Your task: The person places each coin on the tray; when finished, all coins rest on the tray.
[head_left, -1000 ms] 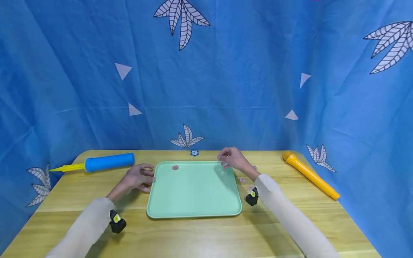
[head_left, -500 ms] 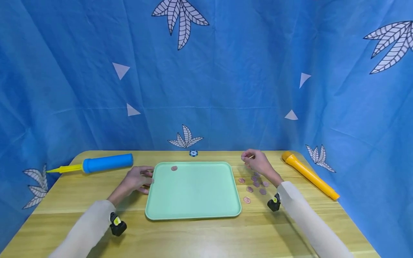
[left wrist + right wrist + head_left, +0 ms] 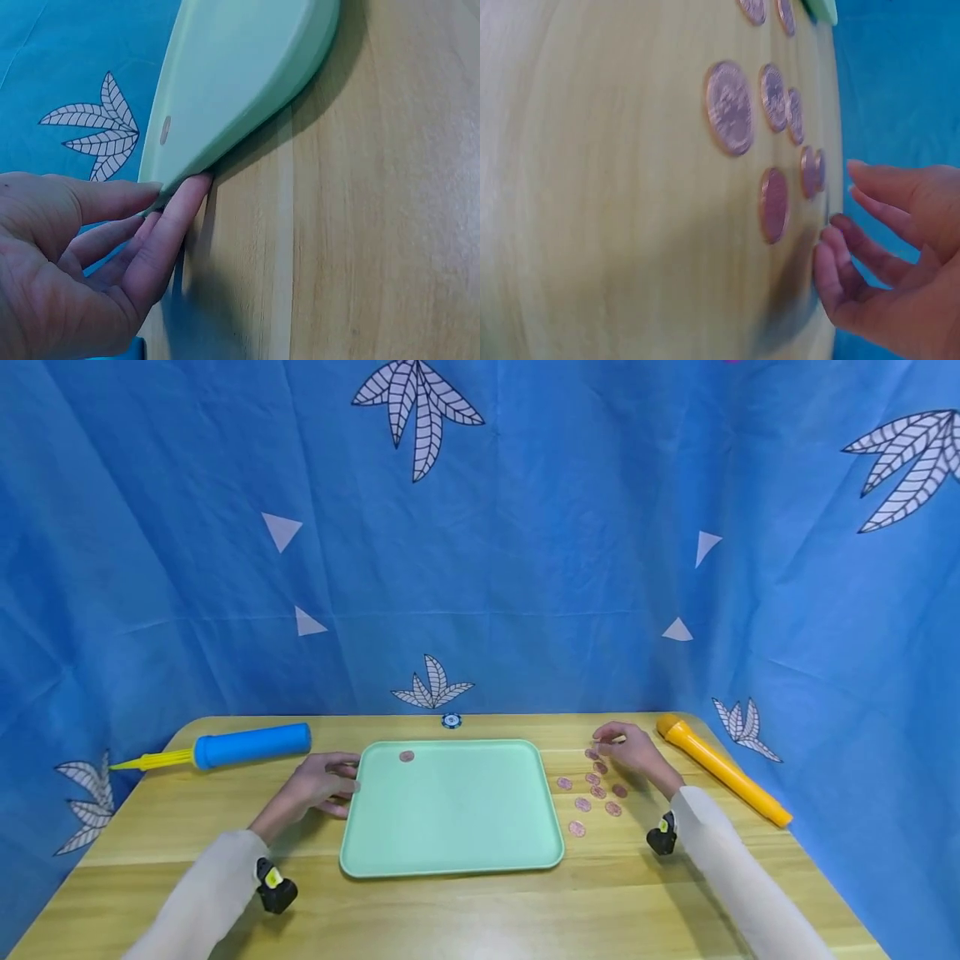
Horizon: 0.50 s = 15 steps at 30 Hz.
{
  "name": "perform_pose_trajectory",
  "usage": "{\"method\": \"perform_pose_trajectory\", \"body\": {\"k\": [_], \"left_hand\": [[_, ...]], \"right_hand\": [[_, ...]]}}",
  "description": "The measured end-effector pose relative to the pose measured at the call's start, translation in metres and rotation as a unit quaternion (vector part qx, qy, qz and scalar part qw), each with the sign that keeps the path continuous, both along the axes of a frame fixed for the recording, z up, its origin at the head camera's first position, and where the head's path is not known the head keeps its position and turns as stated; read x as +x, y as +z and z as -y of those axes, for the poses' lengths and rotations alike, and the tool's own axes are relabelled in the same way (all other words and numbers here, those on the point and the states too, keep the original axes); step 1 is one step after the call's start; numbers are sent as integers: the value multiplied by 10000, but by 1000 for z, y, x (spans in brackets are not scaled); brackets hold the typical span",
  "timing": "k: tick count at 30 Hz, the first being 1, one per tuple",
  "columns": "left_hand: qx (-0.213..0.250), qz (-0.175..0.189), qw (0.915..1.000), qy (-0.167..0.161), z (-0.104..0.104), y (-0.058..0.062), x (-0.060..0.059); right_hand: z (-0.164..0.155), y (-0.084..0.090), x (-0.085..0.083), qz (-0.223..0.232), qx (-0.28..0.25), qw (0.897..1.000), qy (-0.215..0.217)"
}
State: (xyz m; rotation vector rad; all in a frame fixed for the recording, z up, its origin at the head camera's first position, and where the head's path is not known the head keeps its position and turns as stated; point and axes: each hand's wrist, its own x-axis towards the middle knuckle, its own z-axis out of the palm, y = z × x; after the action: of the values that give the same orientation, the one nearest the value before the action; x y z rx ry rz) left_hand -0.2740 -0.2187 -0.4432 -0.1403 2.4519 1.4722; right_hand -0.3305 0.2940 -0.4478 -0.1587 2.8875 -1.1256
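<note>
Fingers (image 3: 827, 279) parted, right hand (image 3: 633, 752); left hand (image 3: 311, 783) holding tray (image 3: 450, 818).

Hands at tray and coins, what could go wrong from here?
The right grip is beside closely spaced coins lying flat; it might nudge neighbours or take two at once.

The left grip pinches the edge of the tray; a tug could slide its lone coin.

Blue leaf-print cloth (image 3: 555, 543) hangs behind an apparently wooden table (image 3: 450, 914).
</note>
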Motion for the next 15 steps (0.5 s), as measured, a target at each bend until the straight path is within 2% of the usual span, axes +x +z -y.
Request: {"method": "perform_pose_trajectory", "body": {"k": [4, 9, 15], "left_hand": [[-6, 106, 9999, 93, 0, -1, -2], [115, 206, 9997, 75, -1, 0, -4], [179, 173, 9997, 87, -1, 1, -2]], "right_hand": [[-5, -6, -1, 248, -297, 9992, 31], [-3, -13, -1, 241, -624, 9978, -49], [3, -13, 0, 113, -425, 9990, -2]]}}
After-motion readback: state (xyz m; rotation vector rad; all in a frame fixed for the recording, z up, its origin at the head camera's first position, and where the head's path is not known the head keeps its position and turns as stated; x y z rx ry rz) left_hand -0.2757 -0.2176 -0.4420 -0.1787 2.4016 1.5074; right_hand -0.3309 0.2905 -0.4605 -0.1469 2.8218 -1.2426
